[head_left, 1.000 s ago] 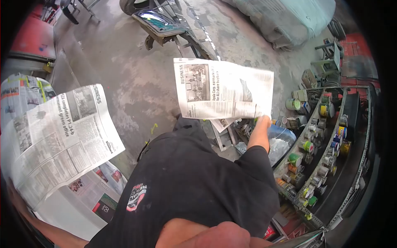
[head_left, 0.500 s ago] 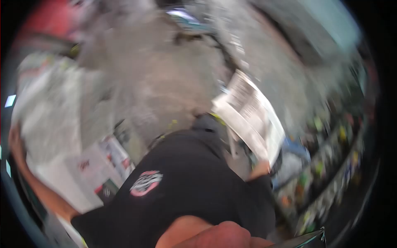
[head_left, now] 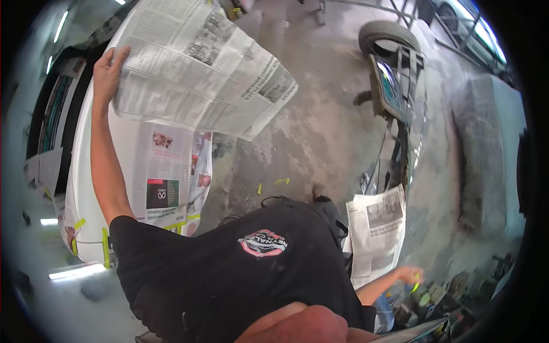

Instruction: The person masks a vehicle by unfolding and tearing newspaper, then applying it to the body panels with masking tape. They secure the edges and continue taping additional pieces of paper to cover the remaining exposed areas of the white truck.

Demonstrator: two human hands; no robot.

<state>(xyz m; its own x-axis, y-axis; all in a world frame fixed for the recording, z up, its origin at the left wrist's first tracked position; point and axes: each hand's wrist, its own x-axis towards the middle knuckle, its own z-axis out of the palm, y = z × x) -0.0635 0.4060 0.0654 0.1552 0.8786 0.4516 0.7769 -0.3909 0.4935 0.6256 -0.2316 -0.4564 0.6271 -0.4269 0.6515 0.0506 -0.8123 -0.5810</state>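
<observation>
- The large newspaper sheet (head_left: 200, 68) lay across the far part of the white car panel (head_left: 88, 211), jutting past the panel's inner edge, above the floor (head_left: 320, 103).
- Its long axis ran aslant, from the left hand (head_left: 108, 74) toward the panel's inner edge, with the headline end pointing out over the floor.
- Thin and greyish white, it showed faint creases, columns of small print, dark photographs and a bold headline near its outer end.
- The left hand was at the sheet's outer margin, thumb and fingers apart; whether it pinched the paper or only pressed it, I could not tell.
- The right hand (head_left: 407, 275) was curled, with a strip of yellow tape (head_left: 416, 283) at its fingertips.
- Printed pages (head_left: 163, 166) covered the panel's inner edge, nearer the person.
- A second newspaper (head_left: 377, 228) hung beside the person's right leg.
</observation>
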